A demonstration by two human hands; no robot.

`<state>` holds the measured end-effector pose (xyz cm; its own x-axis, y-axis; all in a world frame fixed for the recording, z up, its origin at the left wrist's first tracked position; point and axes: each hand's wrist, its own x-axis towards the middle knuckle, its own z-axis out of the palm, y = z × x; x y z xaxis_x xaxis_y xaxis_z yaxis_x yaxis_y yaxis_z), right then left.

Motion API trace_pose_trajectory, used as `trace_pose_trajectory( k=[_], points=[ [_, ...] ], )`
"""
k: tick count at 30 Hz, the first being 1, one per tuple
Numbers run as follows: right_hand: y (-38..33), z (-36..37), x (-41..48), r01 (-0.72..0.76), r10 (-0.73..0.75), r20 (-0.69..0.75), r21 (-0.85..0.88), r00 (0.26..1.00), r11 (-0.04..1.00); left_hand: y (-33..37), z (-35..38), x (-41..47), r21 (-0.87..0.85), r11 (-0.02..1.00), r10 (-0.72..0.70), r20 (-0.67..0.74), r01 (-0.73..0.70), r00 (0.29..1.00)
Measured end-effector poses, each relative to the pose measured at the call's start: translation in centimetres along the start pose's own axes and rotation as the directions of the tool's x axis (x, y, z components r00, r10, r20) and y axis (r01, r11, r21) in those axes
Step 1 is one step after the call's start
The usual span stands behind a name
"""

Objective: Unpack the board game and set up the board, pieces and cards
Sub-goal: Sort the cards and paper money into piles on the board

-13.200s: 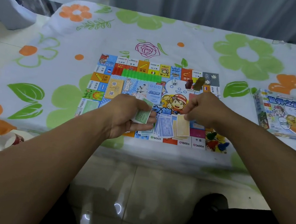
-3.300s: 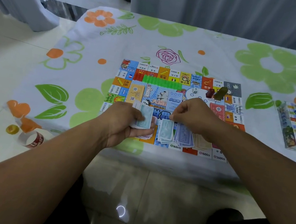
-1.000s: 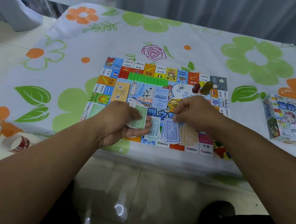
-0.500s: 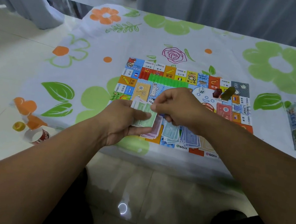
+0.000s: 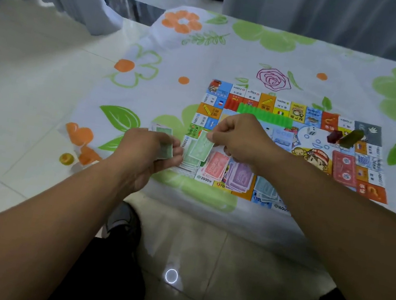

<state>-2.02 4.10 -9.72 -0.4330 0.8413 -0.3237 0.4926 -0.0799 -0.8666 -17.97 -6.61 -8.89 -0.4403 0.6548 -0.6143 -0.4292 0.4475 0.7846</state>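
**Green note drawn off the stack, now over its pile**

Half a second ago the right hand point(image 5: 240, 138) was at the stack of notes point(image 5: 164, 148) in the left hand point(image 5: 144, 151). Now it has pulled one green note point(image 5: 201, 147) clear and carried it over the green pile point(image 5: 188, 160) at the left end of the row. Its grip pinches the note's top edge between thumb and fingertips. The note may already touch the pile, but the angle leaves that unclear. The left hand's grip is curled round the remaining stack, held just left of the board point(image 5: 267, 101). By this reading the money is partly sorted and more notes remain to be dealt out.

The pink pile point(image 5: 215, 165), purple pile point(image 5: 239, 178) and blue pile point(image 5: 264, 189) lie side by side along the board's near edge, partly hidden by the right forearm. Further back on the board are a row of green houses point(image 5: 264, 114), a red token point(image 5: 334, 136) beside an olive token point(image 5: 352, 138), and a red card point(image 5: 344, 167). The view has swung left, so the game box no longer shows. The board lies on a flower-printed desk point(image 5: 233, 51). The piles sit close together, so a careless drop could mix the colours.
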Motion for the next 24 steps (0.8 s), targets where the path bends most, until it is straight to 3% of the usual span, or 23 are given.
trace_pose_trajectory(
  k=[9,12,20,24],
  points=[
    [0.2,1.8,0.5,0.026,-0.023,0.017,-0.145,1.0,0.989,0.3,-0.4,-0.5,-0.024,0.997,-0.07,0.082,0.072,0.994],
    [0.0,1.7,0.5,0.039,-0.04,-0.008,-0.126,0.999,0.991,0.2,-0.3,-0.6,-0.007,0.998,-0.054,0.107,0.055,0.993],
    [-1.0,2.4,-0.3,0.019,-0.026,0.171,0.043,0.985,0.999,-0.2,-0.4,-0.7,0.051,0.998,-0.034,0.173,0.026,0.984],
    [-1.1,2.4,-0.1,0.028,-0.035,0.162,0.046,0.986,0.999,-0.2,-0.3,-0.7,0.053,0.998,-0.034,0.14,0.027,0.99]
  ],
)
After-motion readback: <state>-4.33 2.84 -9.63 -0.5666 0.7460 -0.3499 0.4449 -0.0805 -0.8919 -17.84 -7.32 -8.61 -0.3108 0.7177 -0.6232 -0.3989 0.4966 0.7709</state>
